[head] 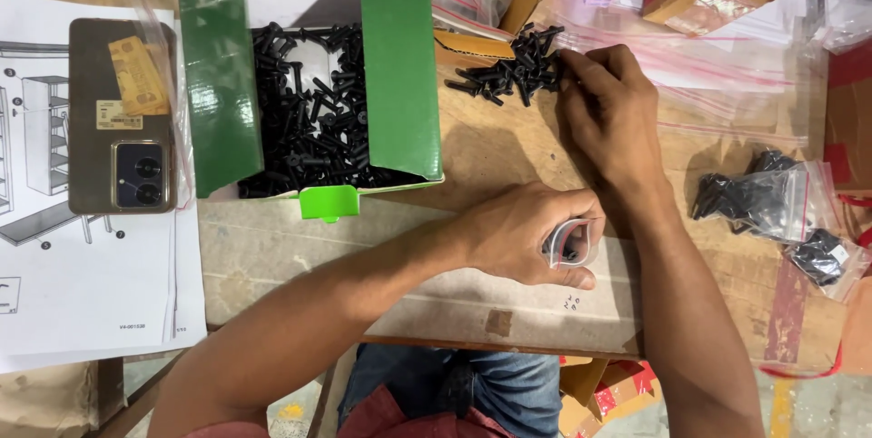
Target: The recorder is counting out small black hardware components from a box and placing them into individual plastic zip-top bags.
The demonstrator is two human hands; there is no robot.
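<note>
The left hand (531, 233) pinched a small clear plastic bag (570, 243) open-side up, while the right hand (610, 115) put curled, empty-looking fingers (581, 70) on the loose pile of black screws (513, 70) to pick some.

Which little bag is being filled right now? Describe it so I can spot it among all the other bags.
Start at the green carton of black screws, then drop down and right to the left hand near the table's front edge. The small clear zip bag is pinched open in its fingers. Unlike the filled bags lying at the right, it is held up and nearly empty.

Both forearms bare, no sleeves/watch/rings; blue denim jeans (495, 388) w/ reddish shirt hem (400, 420) at lap.
</note>
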